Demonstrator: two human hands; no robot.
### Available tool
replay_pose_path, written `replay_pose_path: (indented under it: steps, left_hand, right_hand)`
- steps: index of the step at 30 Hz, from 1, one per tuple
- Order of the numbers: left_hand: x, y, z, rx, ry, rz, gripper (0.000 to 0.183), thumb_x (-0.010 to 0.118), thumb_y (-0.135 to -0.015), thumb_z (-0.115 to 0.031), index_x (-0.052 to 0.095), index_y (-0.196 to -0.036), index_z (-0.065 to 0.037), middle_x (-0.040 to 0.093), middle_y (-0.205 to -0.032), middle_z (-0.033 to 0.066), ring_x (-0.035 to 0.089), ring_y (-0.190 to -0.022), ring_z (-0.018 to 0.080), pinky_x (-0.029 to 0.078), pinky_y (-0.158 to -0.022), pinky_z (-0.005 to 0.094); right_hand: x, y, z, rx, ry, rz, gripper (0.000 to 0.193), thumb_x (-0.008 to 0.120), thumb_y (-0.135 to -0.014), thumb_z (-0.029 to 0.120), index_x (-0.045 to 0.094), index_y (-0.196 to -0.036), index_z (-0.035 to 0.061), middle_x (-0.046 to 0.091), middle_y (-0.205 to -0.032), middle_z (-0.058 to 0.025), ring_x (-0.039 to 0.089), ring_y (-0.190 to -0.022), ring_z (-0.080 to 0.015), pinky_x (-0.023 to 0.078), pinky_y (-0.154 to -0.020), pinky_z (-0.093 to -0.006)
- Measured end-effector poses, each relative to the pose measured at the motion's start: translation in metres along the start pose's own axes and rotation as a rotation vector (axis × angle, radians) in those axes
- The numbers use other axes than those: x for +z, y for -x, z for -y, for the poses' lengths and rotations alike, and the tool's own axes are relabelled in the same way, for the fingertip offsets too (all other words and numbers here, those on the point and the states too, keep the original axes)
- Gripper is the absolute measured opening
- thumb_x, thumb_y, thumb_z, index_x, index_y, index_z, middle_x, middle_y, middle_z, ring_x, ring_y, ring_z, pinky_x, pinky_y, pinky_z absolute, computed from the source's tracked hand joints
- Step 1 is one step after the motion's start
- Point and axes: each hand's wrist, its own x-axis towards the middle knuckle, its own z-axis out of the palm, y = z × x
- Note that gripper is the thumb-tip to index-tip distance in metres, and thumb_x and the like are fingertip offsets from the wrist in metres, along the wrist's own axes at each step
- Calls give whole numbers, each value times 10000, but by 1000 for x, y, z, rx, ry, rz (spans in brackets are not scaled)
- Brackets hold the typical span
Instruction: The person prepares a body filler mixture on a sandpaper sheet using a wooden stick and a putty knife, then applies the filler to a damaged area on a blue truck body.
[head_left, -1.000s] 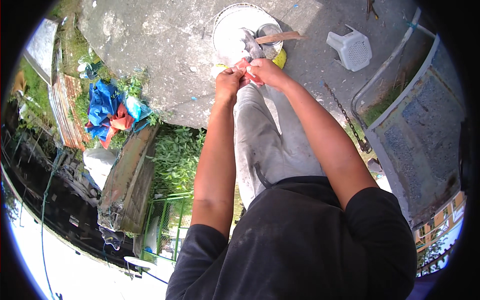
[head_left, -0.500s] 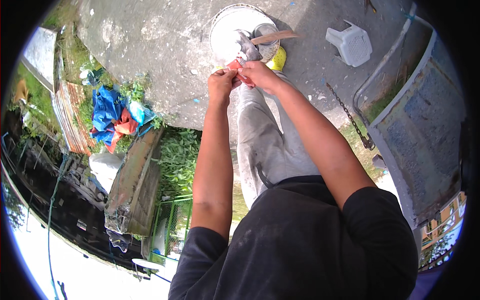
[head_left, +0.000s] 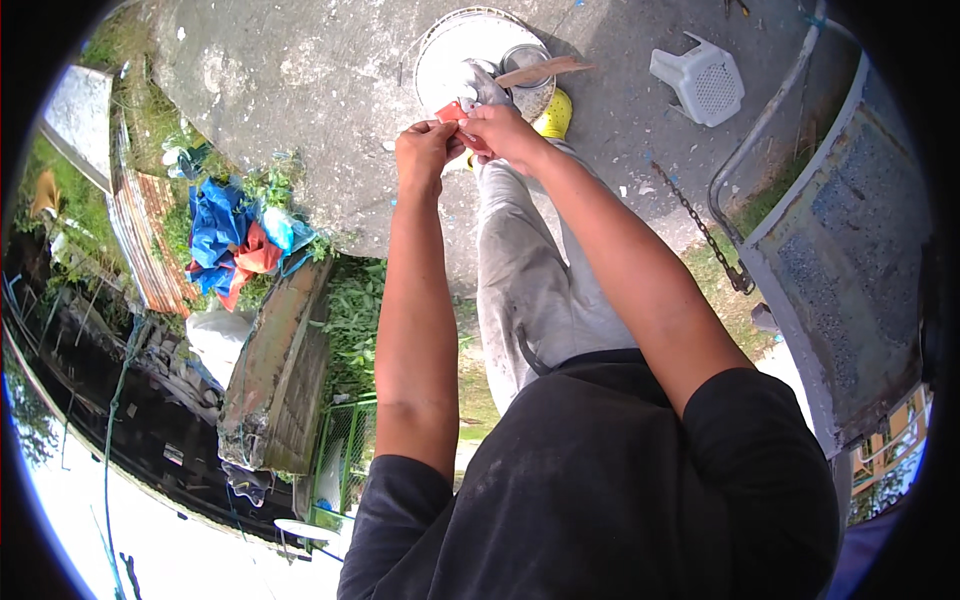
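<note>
Pinched between both hands is a small flat red piece [head_left: 452,111], perhaps a packet; its exact kind is unclear. My left hand [head_left: 424,152] grips its left side with bent fingers. The fingers of my right hand [head_left: 505,134] close on it from the right, and part of it shows below them. Just beyond the hands stands a round white container top [head_left: 440,65]. On it lie a greyish rag [head_left: 486,90], a round metal tin [head_left: 521,60] and a flat wooden stick [head_left: 545,71] across the tin.
A yellow clog [head_left: 556,114] is on my foot beside the container. A white plastic stool [head_left: 700,80] lies tipped at the far right, near a rusty metal panel [head_left: 840,240] and a chain [head_left: 697,225]. Blue tarp [head_left: 218,222] and a concrete ledge [head_left: 265,370] are at left.
Both hands have shifted slightly left and away from me with the red piece. They still hold it together. The container and its things look unchanged.
</note>
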Motion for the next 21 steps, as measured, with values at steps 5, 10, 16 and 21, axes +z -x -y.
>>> replay_pose_path:
  steps: [5, 10, 16, 21]
  left_hand:
    - [-5, 1, 7, -32, 7, 2, 108, 700, -870, -75, 640, -870, 15, 681, -807, 89, 646, -657, 137, 568, -633, 235]
    - [-3, 3, 20, -85, 46, -8, 99, 704, -868, -70, 635, -855, -1, 679, -770, 72, 636, -606, 120, 561, -590, 224]
    - [6, 8, 25, -121, 52, -21, 99, 715, -859, -71, 634, -851, -13, 675, -754, 66, 626, -575, 112, 551, -564, 215]
    - [0, 8, 19, -106, 52, 2, 112, 706, -870, -105, 636, -877, -17, 676, -769, 55, 623, -597, 106, 547, -578, 215]
  right_hand:
    - [1, -1, -7, 13, 33, 49, 207, 577, -969, 205, 620, -890, 19, 600, -756, -38, 555, -607, -121, 501, -529, -302]
    - [0, 8, -12, 81, 0, 20, 188, 580, -961, 200, 612, -869, 39, 599, -752, -33, 553, -603, -121, 497, -533, -312]
    - [-13, 13, -21, 107, -35, 42, 163, 596, -954, 203, 614, -930, 43, 606, -779, -28, 555, -616, -117, 494, -556, -310]
    - [-9, 13, -20, 103, -96, 70, 160, 595, -959, 209, 617, -947, 51, 613, -820, -21, 571, -688, -114, 492, -592, -300]
